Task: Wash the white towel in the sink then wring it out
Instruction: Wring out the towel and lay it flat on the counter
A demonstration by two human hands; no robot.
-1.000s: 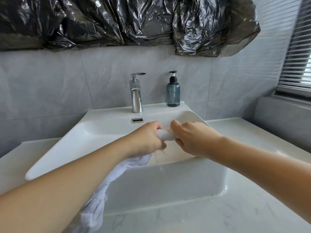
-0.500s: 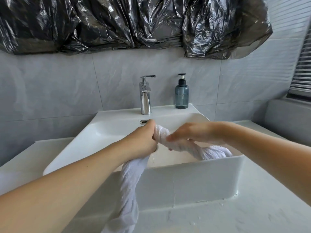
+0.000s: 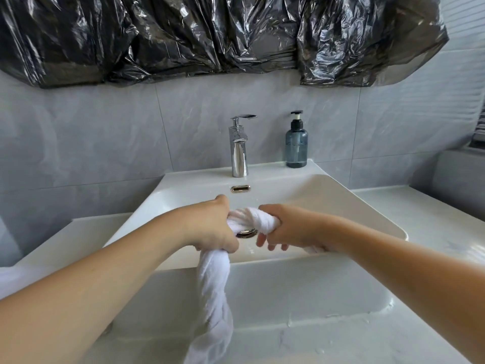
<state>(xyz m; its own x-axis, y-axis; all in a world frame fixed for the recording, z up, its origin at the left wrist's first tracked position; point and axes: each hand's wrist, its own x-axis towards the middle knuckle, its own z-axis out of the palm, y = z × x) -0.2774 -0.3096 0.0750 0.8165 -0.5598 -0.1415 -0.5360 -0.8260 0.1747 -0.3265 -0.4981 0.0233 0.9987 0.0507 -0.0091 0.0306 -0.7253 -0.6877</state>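
White cloth fills the middle of the view: the towel [image 3: 214, 282] is twisted into a tight rope, held over the sink [image 3: 362, 206] by both hands; the left hand [image 3: 212, 227] has its fingers clenched round one part of the twist, and the right hand [image 3: 286, 228] grasps the part just beside it, its fingers [image 3: 262, 239] curled under the cloth; between the two hands a short knotted bulge of towel sits above the metal drain [image 3: 246, 231]; from under the left hand the long twisted tail hangs down over the front wall of the sink and runs out at the bottom edge of the view; a small bit of towel shows below the right wrist, against the sink's front rim. Behind the basin a chrome tap [image 3: 239, 148] stands upright on the back ledge, with an overflow slot [image 3: 240, 188] under it; a blue-grey soap bottle [image 3: 296, 143] with a black pump stands near the tap, to its right, apart from it; the sink rests on a pale desk [image 3: 420, 206] that looks wet near the basin's front right corner; grey tiles [image 3: 105, 143] cover the wall; crumpled black plastic sheeting [image 3: 210, 35] hangs across the top.
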